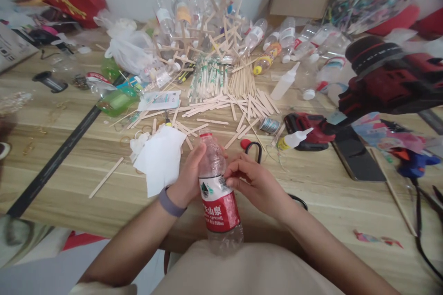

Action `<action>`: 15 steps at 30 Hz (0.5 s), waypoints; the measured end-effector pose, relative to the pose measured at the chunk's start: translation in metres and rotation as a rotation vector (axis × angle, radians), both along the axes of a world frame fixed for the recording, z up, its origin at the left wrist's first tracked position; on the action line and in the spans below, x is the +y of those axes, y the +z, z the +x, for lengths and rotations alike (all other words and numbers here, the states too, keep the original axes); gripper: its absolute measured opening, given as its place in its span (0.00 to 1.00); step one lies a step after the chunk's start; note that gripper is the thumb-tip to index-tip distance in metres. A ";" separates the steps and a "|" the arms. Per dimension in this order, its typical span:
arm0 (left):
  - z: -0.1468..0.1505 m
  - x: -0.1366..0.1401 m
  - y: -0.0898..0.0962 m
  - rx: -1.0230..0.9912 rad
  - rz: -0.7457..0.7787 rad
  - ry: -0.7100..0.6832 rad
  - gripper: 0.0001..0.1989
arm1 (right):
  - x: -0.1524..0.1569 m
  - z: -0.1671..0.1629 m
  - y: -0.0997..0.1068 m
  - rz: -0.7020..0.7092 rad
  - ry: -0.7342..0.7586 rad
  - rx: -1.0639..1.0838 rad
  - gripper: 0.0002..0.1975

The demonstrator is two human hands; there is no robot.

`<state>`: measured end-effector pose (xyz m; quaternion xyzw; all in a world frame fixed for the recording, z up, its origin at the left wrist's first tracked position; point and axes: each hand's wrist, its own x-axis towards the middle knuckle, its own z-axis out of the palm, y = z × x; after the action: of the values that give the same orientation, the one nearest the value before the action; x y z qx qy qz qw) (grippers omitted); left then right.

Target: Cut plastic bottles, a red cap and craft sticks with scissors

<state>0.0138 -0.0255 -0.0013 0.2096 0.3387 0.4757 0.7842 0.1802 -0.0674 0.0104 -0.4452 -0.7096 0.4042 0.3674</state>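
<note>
The bottle (218,200) partly hides the left fingers (200,152); the right edge crops the drill (391,78).

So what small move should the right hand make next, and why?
Probably the right hand should pick at the upper edge of the red-and-white wraparound label: its fingertips sit close to that edge, while the left hand steadies the clear plastic bottle.

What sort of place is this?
Likely a craft or hobby workspace: loose wooden craft sticks, a red-and-black cordless drill and piled-up plastic bottles share one table.
</note>
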 end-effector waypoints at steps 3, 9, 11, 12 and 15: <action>0.000 0.001 0.001 0.021 0.011 -0.009 0.23 | 0.003 0.004 0.000 0.060 0.031 0.005 0.06; 0.001 0.001 0.002 -0.007 -0.032 -0.057 0.19 | 0.006 0.017 -0.002 0.173 0.134 -0.064 0.10; 0.002 0.001 0.002 0.003 -0.018 -0.091 0.18 | 0.008 0.020 -0.002 0.159 0.170 -0.066 0.08; 0.003 0.000 0.001 0.011 -0.010 -0.100 0.17 | 0.009 0.021 -0.001 0.147 0.187 -0.062 0.07; 0.005 -0.001 0.001 0.028 0.009 -0.113 0.17 | 0.012 0.021 0.002 0.107 0.243 -0.061 0.08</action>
<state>0.0187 -0.0264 -0.0003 0.2386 0.3353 0.4292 0.8040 0.2015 -0.0553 0.0127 -0.3479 -0.7897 0.3936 0.3169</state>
